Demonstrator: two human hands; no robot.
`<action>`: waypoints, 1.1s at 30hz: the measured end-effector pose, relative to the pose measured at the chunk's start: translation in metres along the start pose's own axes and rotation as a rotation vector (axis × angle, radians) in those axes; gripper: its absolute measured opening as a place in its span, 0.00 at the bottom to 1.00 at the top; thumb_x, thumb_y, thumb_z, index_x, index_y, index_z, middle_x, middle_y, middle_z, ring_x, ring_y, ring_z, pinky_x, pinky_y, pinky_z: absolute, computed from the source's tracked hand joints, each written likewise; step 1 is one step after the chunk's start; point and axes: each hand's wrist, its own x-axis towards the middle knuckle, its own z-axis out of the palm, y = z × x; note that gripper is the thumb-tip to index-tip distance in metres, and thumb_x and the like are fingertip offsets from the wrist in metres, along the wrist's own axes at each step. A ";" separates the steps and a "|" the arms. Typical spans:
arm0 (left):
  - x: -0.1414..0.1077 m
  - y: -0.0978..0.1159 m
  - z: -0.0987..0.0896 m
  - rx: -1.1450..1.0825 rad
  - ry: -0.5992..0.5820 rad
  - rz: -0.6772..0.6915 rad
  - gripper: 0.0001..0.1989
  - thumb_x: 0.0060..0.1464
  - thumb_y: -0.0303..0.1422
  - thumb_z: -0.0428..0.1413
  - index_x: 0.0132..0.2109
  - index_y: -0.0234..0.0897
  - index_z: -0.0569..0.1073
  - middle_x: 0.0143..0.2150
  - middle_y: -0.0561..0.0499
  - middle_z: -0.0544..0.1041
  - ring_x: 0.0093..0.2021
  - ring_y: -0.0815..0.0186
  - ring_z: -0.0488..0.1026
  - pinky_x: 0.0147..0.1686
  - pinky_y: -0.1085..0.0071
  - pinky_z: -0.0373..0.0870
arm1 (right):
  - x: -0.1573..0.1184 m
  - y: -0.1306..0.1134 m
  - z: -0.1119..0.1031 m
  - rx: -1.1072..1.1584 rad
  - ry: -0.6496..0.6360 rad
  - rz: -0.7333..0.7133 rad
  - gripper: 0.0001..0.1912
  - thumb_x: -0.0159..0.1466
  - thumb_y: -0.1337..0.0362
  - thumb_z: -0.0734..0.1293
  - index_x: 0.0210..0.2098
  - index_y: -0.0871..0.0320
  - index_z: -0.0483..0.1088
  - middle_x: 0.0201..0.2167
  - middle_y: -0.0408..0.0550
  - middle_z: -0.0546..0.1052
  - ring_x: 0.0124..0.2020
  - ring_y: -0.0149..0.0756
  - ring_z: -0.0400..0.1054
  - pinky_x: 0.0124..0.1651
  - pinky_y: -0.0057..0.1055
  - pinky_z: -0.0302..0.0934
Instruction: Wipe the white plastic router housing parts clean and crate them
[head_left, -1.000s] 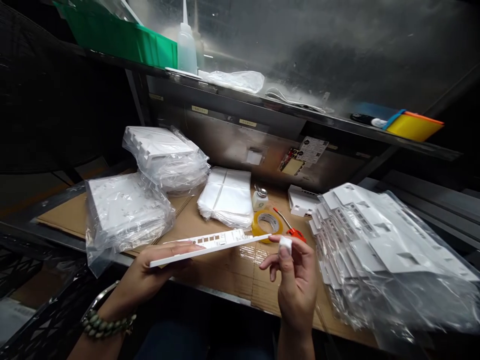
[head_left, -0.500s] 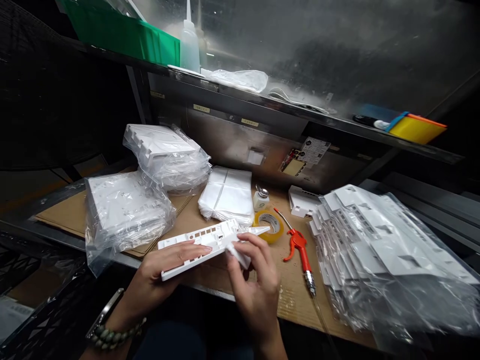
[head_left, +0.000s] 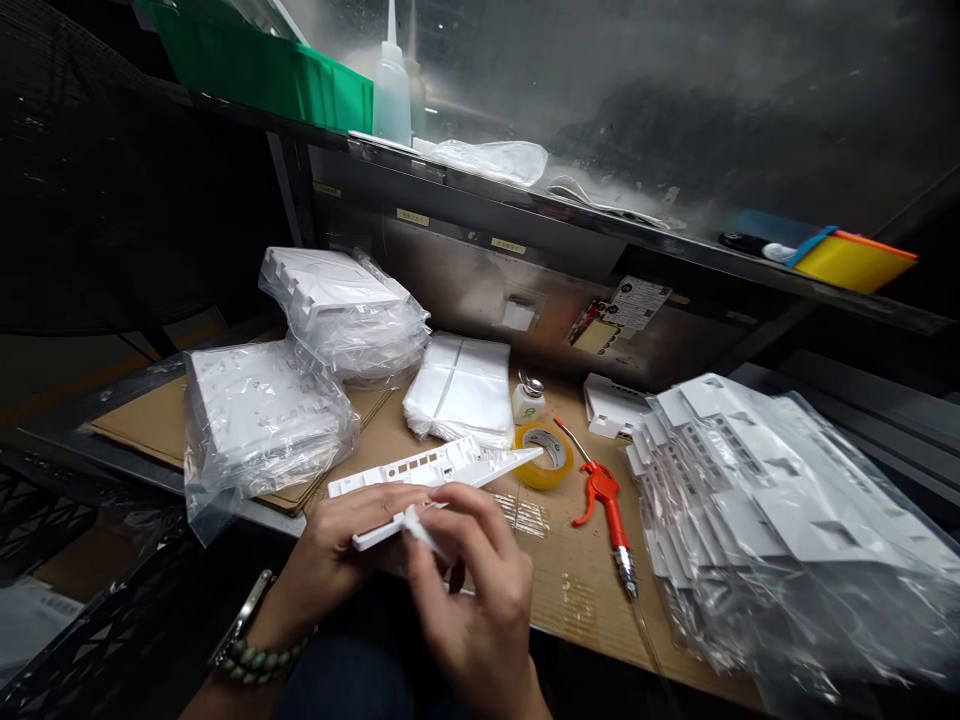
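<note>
Brown cardboard (head_left: 555, 560) covers the bench where this person works. Over its near side, both hands are at the white panel (head_left: 450, 465). The left hand (head_left: 345, 535) has it, fingers laid flat and close together on top; I can't see the thumb. The right hand (head_left: 480, 580) pinches a small white wad (head_left: 420, 528) tight between finger and thumb, right by the left fingertips. Just before, that hand was farther along to the right; now it has slid over next to the left fingers. So the rubbing, as I'd call it, is now at the near edge, and the panel's right end is free of fingers. Past that end lies yellow tape (head_left: 551, 480); to the right of the right fingers lies a red air gun (head_left: 613, 510)
</note>
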 end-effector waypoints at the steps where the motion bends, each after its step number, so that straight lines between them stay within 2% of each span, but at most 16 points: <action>1: 0.001 0.000 0.001 0.005 0.000 -0.009 0.18 0.61 0.26 0.59 0.55 0.45 0.80 0.51 0.48 0.85 0.50 0.59 0.83 0.54 0.68 0.77 | -0.001 -0.005 0.004 0.038 -0.019 -0.025 0.14 0.64 0.73 0.69 0.48 0.53 0.75 0.48 0.50 0.79 0.46 0.35 0.79 0.48 0.27 0.75; 4: 0.001 0.002 0.002 0.015 0.004 -0.021 0.17 0.61 0.26 0.60 0.55 0.44 0.81 0.52 0.49 0.84 0.51 0.60 0.82 0.56 0.70 0.76 | -0.001 -0.006 0.008 0.070 -0.044 -0.054 0.15 0.64 0.74 0.69 0.48 0.54 0.75 0.48 0.51 0.79 0.46 0.35 0.79 0.48 0.27 0.75; 6: 0.000 0.002 0.000 0.021 -0.006 -0.007 0.20 0.61 0.24 0.59 0.57 0.46 0.79 0.53 0.50 0.84 0.52 0.62 0.82 0.57 0.72 0.75 | 0.004 0.014 -0.003 -0.026 -0.002 0.003 0.11 0.65 0.71 0.69 0.46 0.54 0.76 0.48 0.51 0.79 0.46 0.36 0.78 0.48 0.29 0.75; 8: -0.004 0.001 -0.005 0.038 -0.029 -0.008 0.22 0.62 0.23 0.57 0.60 0.48 0.77 0.54 0.52 0.84 0.54 0.63 0.81 0.58 0.72 0.74 | 0.012 0.049 -0.027 -0.190 0.120 0.097 0.06 0.66 0.67 0.69 0.42 0.54 0.78 0.47 0.52 0.80 0.47 0.40 0.77 0.50 0.37 0.74; 10: -0.010 -0.001 -0.012 0.041 -0.034 -0.043 0.22 0.63 0.23 0.57 0.60 0.50 0.77 0.55 0.54 0.83 0.55 0.62 0.80 0.59 0.71 0.73 | 0.019 0.087 -0.058 -0.322 0.301 0.208 0.07 0.65 0.59 0.72 0.38 0.56 0.80 0.45 0.53 0.80 0.46 0.44 0.75 0.48 0.43 0.74; 11: -0.014 -0.003 -0.016 0.029 -0.030 -0.071 0.23 0.62 0.23 0.57 0.59 0.51 0.77 0.55 0.55 0.83 0.55 0.62 0.80 0.59 0.70 0.73 | 0.022 0.103 -0.073 -0.333 0.393 0.277 0.10 0.63 0.56 0.73 0.36 0.57 0.80 0.44 0.55 0.79 0.44 0.45 0.75 0.43 0.42 0.75; 13: -0.021 -0.007 -0.021 -0.001 -0.034 -0.151 0.23 0.62 0.25 0.58 0.59 0.55 0.77 0.56 0.57 0.82 0.55 0.60 0.80 0.58 0.68 0.74 | 0.023 0.117 -0.097 -0.333 0.484 0.337 0.15 0.63 0.52 0.73 0.36 0.59 0.80 0.44 0.57 0.78 0.41 0.45 0.75 0.32 0.38 0.74; 16: -0.027 -0.011 -0.023 -0.021 -0.062 -0.204 0.23 0.62 0.28 0.58 0.60 0.59 0.76 0.57 0.60 0.82 0.55 0.57 0.80 0.57 0.62 0.77 | 0.018 0.103 -0.105 -0.249 0.437 0.319 0.14 0.64 0.53 0.73 0.40 0.57 0.81 0.47 0.57 0.78 0.40 0.44 0.75 0.25 0.33 0.70; 20: -0.025 -0.006 -0.018 0.000 -0.054 -0.225 0.19 0.62 0.32 0.58 0.56 0.60 0.79 0.54 0.60 0.83 0.55 0.57 0.80 0.59 0.63 0.75 | 0.015 0.083 -0.091 -0.238 0.228 0.223 0.08 0.66 0.58 0.71 0.42 0.53 0.80 0.49 0.53 0.79 0.48 0.44 0.75 0.40 0.36 0.74; 22: -0.023 -0.004 -0.018 0.013 -0.049 -0.216 0.18 0.63 0.33 0.57 0.55 0.59 0.79 0.53 0.59 0.84 0.55 0.57 0.80 0.60 0.65 0.73 | 0.016 0.087 -0.091 -0.305 0.235 0.234 0.08 0.66 0.58 0.71 0.40 0.54 0.80 0.48 0.53 0.79 0.47 0.43 0.75 0.42 0.37 0.74; 25: -0.020 -0.006 -0.020 0.011 -0.116 -0.111 0.19 0.64 0.32 0.54 0.58 0.56 0.78 0.54 0.55 0.83 0.56 0.55 0.79 0.59 0.62 0.74 | 0.016 0.094 -0.094 -0.216 0.326 0.367 0.12 0.67 0.55 0.70 0.43 0.56 0.77 0.45 0.52 0.80 0.32 0.35 0.75 0.30 0.31 0.70; 27: -0.018 -0.008 -0.019 0.009 -0.149 -0.033 0.19 0.66 0.33 0.53 0.59 0.55 0.77 0.53 0.53 0.84 0.58 0.52 0.77 0.60 0.57 0.73 | 0.013 0.087 -0.090 0.028 0.215 0.442 0.14 0.70 0.54 0.68 0.49 0.55 0.73 0.44 0.50 0.80 0.24 0.29 0.71 0.24 0.28 0.67; 29: -0.015 -0.009 -0.016 0.046 -0.125 0.039 0.17 0.68 0.37 0.50 0.58 0.55 0.78 0.49 0.52 0.85 0.61 0.51 0.74 0.66 0.50 0.65 | 0.009 0.076 -0.079 0.226 0.056 0.413 0.12 0.72 0.55 0.65 0.51 0.54 0.69 0.42 0.48 0.81 0.24 0.29 0.72 0.27 0.29 0.69; 30: -0.014 -0.010 -0.014 0.089 -0.090 0.072 0.17 0.70 0.38 0.48 0.57 0.57 0.78 0.49 0.53 0.85 0.63 0.51 0.72 0.70 0.47 0.58 | 0.007 0.071 -0.073 0.268 0.038 0.368 0.11 0.73 0.56 0.64 0.50 0.54 0.69 0.40 0.47 0.81 0.28 0.31 0.75 0.31 0.30 0.71; 32: -0.012 -0.013 -0.008 0.175 0.003 0.093 0.17 0.70 0.41 0.48 0.57 0.60 0.78 0.60 0.53 0.79 0.70 0.49 0.63 0.74 0.41 0.42 | 0.002 0.065 -0.062 0.242 0.158 0.265 0.08 0.73 0.58 0.64 0.47 0.54 0.69 0.35 0.45 0.82 0.35 0.35 0.77 0.39 0.33 0.73; 33: -0.012 -0.014 -0.005 0.179 0.051 0.047 0.18 0.68 0.45 0.51 0.62 0.60 0.74 0.69 0.53 0.71 0.74 0.47 0.55 0.74 0.41 0.39 | -0.001 0.064 -0.058 0.209 0.260 0.222 0.07 0.73 0.59 0.64 0.47 0.55 0.69 0.33 0.45 0.82 0.36 0.36 0.78 0.41 0.34 0.72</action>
